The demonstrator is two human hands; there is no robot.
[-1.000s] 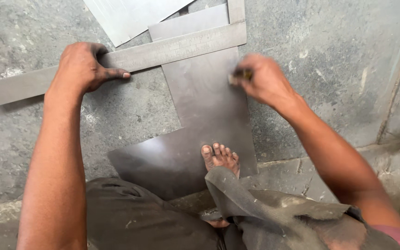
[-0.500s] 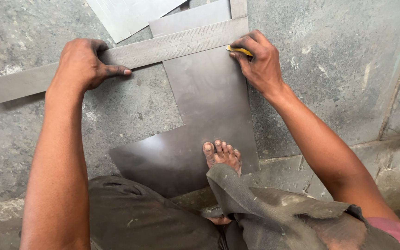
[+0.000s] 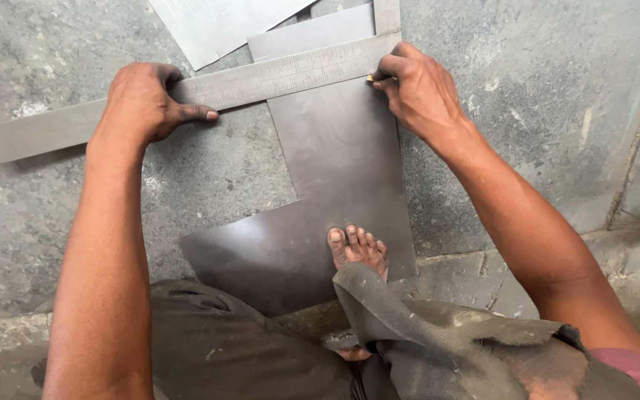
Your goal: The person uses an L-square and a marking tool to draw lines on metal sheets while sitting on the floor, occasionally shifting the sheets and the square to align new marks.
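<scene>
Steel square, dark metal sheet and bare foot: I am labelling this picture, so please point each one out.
steel square (image 3: 275, 78), head view, on its long graduated blade.
dark metal sheet (image 3: 338, 159), head view, on its bare middle.
bare foot (image 3: 357, 252), head view, on the toes.

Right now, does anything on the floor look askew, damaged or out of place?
Nothing looks damaged or spilled. The steel square lies slanted across the dark metal sheet, held flat by the left hand. The right hand is at its corner. A bare foot rests on the sheet's near edge.
</scene>
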